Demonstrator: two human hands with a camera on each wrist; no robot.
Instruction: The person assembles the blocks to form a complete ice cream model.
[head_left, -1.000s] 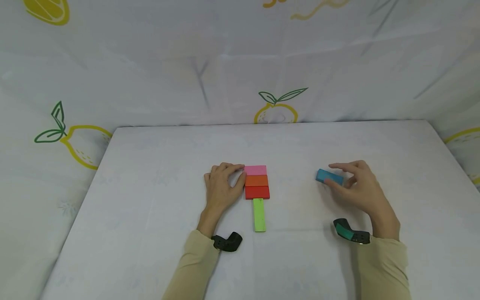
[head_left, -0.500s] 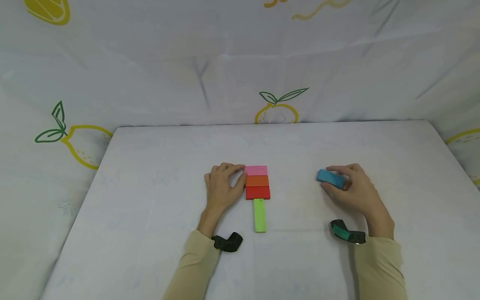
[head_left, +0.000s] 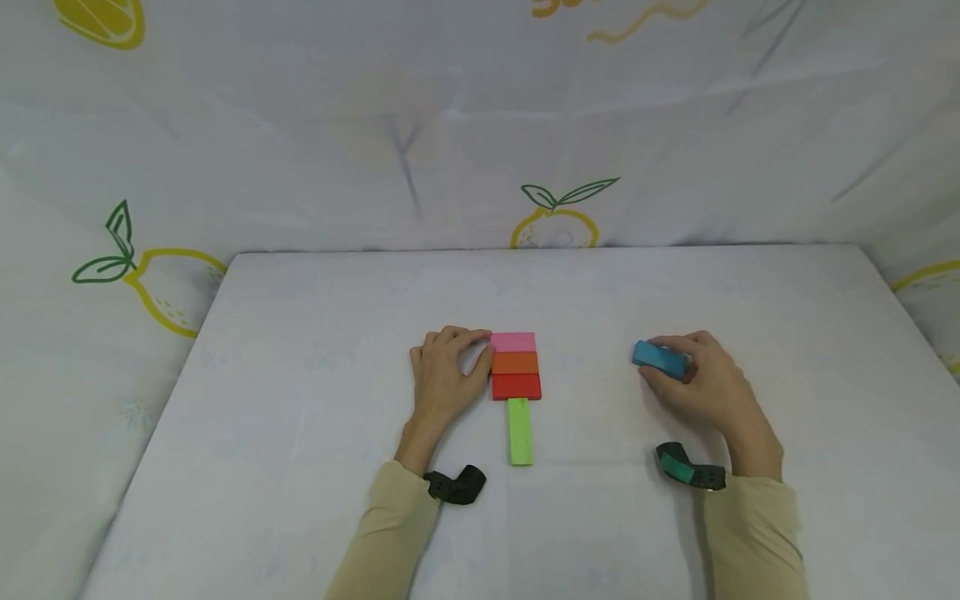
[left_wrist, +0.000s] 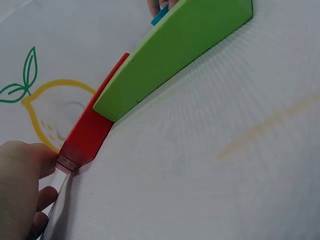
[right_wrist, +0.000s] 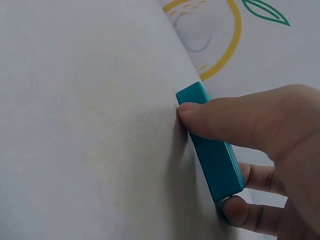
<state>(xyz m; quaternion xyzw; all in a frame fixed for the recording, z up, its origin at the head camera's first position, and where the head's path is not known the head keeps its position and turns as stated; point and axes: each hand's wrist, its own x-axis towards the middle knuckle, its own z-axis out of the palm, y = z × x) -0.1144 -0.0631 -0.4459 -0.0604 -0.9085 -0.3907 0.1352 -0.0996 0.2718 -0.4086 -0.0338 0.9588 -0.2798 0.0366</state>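
Note:
Pink [head_left: 513,342], orange [head_left: 515,363] and red [head_left: 517,387] blocks lie side by side, long edges together. Below the red one a lime green block [head_left: 520,432] points toward the person, its far end against the red block in the left wrist view. My left hand [head_left: 444,372] rests at the row's left side, index fingertip by the pink block's end and thumb tip by the orange one's. Over to the right, my right hand [head_left: 708,379] pinches a blue block [head_left: 658,358] between thumb and fingers. The right wrist view shows the thumb across the blue block [right_wrist: 217,167].
A white cloth covers the table [head_left: 315,358]. Behind it hangs a white cloth backdrop [head_left: 315,167] with lemon drawings. Each wrist wears a dark strap, the left strap [head_left: 456,485] lying close to the green block's near end.
My right hand has moved slightly left, and its thumb and fingers have closed on the blue block. The left hand and the other blocks have stayed in place.

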